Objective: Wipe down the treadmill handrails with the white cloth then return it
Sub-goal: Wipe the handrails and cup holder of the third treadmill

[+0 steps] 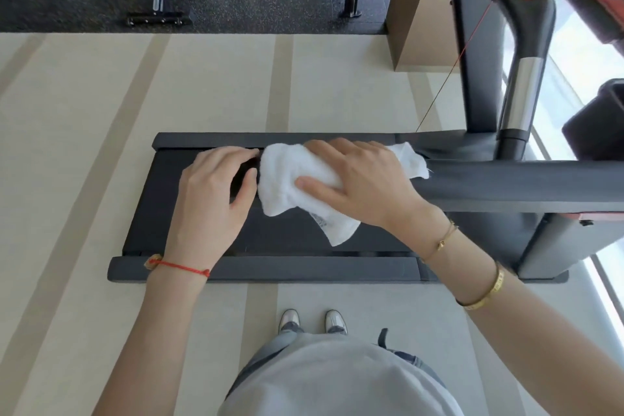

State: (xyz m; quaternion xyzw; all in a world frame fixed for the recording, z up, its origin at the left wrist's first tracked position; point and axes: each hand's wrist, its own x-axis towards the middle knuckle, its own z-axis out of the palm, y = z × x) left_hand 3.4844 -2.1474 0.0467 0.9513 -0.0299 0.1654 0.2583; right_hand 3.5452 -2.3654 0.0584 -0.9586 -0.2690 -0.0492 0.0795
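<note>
Both arms reached forward, bare to the elbow. The left hand (216, 186) was held palm down with its fingers curled, apparently holding nothing. The right hand (361, 179) lay palm down, its fingers and thumb wrapped over the white cloth (287, 179), gripping it.
</note>
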